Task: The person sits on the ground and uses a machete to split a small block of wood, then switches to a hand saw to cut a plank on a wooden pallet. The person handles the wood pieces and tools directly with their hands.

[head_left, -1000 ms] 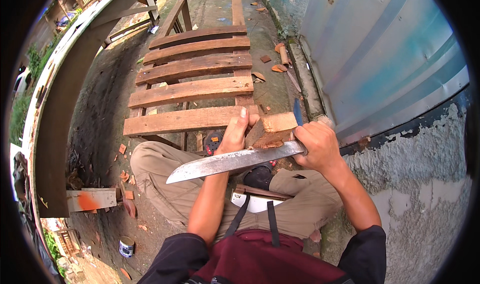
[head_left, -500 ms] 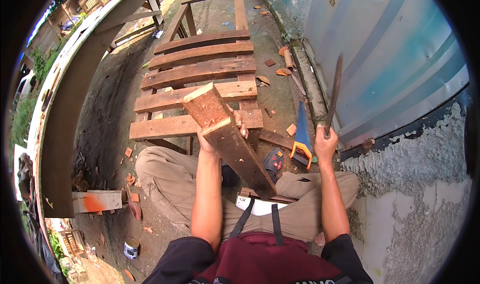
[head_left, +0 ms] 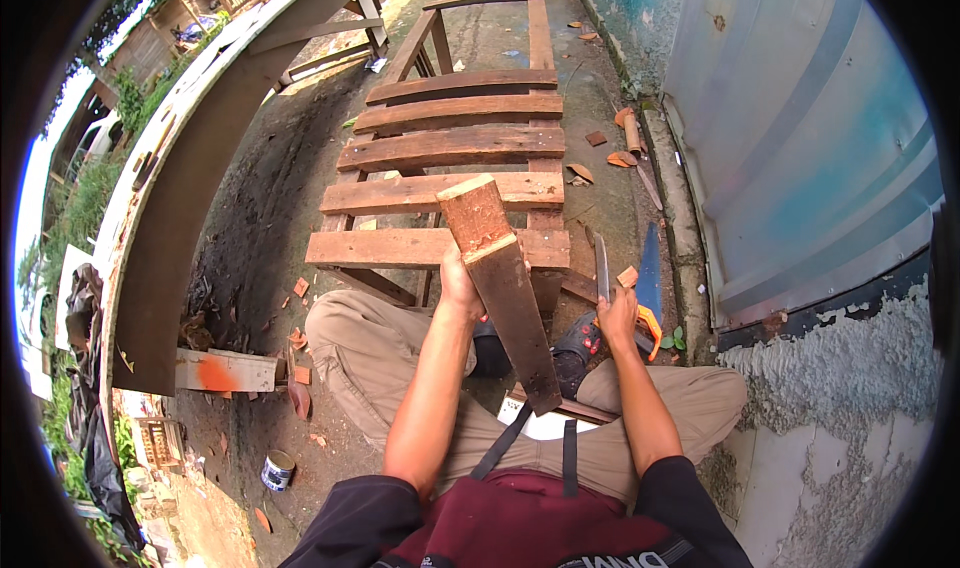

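Outdoors, the left hand [head_left: 460,286] wraps its grip around one notched timber [head_left: 514,323], tilted above the lap [head_left: 618,468] near five wooden slats [head_left: 450,150]. Forearms [head_left: 430,403] reach forward, the right hand [head_left: 619,318] clasping one knife [head_left: 601,265], blade pointing away, beside one orange-handled saw [head_left: 650,268].

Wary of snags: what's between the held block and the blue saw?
In the head view: the knife in the right hand, a wood chip and the slatted frame's corner.

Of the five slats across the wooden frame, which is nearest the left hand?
The slat at the near end of the wooden frame, lowest in the picture. The left hand appears beside its lower edge; the other four slats lie farther off.
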Demonstrator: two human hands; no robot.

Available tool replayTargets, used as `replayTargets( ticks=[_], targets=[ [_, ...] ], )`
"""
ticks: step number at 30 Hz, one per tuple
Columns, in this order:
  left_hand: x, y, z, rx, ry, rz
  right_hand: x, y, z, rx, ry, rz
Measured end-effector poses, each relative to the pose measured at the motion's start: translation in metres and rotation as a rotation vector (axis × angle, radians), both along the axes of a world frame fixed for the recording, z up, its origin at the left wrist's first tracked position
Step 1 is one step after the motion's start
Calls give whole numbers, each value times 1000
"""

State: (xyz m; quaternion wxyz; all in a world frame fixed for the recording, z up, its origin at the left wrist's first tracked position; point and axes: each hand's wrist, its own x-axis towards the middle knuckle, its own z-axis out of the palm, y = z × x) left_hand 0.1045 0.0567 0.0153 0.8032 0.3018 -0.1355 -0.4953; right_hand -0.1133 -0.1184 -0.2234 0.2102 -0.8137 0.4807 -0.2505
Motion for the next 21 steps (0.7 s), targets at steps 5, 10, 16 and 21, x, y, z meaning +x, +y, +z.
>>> replayTargets(
  ticks=[5, 10, 16, 21],
  targets=[
    [-4, 12, -13, 105, -38, 64, 48, 58, 241, -140, -699, 450],
    [-24, -8, 3, 66, -141, 73, 49, 67, 331, -354, -627, 742],
    [-35, -9, 14, 110, -135, 54, 52, 53, 340, -224, -491, 850],
    [-37, -9, 17, 97, -131, 12, 53, 51, 357, -280, -387, 894]
  ],
)
